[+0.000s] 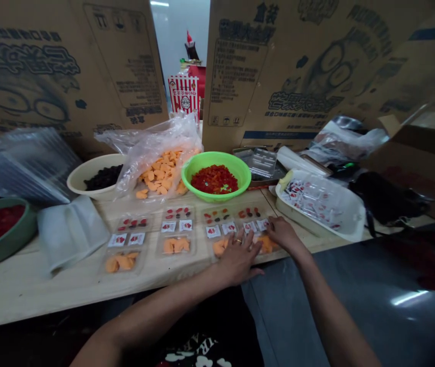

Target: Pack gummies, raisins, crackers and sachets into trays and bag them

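In the head view, my left hand [239,257] lies with spread fingers over the near part of two clear plastic trays, partly hiding the orange pieces [220,248] in them. My right hand [284,235] is at the right end of the row, its fingers together on a small white packet [262,225] with red print. Further left stand another clear tray [177,232] and the leftmost clear tray [125,244]. Each tray holds small red and dark pieces at the back, white packets in the middle and orange pieces in front.
Behind the trays stand a green bowl [216,196] of red pieces, a plastic bag [125,171] of orange pieces and a cream bowl [75,178] of dark pieces. A white basin [355,219] of packets is at right. Large cartons [232,92] rise behind; stacked clear trays [22,163] lean left.
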The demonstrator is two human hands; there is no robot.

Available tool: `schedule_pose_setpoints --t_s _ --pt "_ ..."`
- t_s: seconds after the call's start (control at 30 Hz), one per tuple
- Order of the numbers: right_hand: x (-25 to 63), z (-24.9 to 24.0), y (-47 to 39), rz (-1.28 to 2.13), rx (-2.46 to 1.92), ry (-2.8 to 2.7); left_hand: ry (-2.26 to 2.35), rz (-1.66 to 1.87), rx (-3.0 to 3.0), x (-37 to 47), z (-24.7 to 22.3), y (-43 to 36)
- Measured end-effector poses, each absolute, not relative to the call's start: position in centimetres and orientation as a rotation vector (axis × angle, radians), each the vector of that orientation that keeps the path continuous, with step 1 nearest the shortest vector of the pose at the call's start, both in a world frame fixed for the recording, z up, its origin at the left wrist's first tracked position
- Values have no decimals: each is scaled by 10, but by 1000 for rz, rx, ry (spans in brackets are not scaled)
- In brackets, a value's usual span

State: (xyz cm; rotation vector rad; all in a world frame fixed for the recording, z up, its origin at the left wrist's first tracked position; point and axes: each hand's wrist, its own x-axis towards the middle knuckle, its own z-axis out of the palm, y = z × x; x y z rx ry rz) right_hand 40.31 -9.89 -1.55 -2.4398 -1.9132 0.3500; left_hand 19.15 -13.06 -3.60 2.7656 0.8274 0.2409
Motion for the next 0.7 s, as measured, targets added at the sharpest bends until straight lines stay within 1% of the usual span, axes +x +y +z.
schedule_pose_setpoints --t_s 0.07,0.17,0.33,0.4,0.47,0.53,0.6,0.7 --pt "389 -16 -101 261 -2479 -1906 889 242 2754 196 -43 -131" --pt "371 -23 -100 25 -2421 -1961 903 242 2757 197 -47 -131" --pt "365 -47 -98 9 -2240 -2201 804 330 2780 166 -33 -134" --pt "368 -52 -101 -122 -2210 -2210 903 334 2769 148 -31 -135" --pt "371 -52 -105 -205 -2169 -2231 1050 248 2717 138 -35 -136" --pt "377 -50 -105 -199 -2121 -2251 1134 144 2656 139 -41 -136" --pt "388 -47 -100 -149 -2105 -2229 1123 100 2611 145 -44 -134" --pt "408 -46 -86 -113 -2131 -2186 1053 204 2566 135 -34 -124"
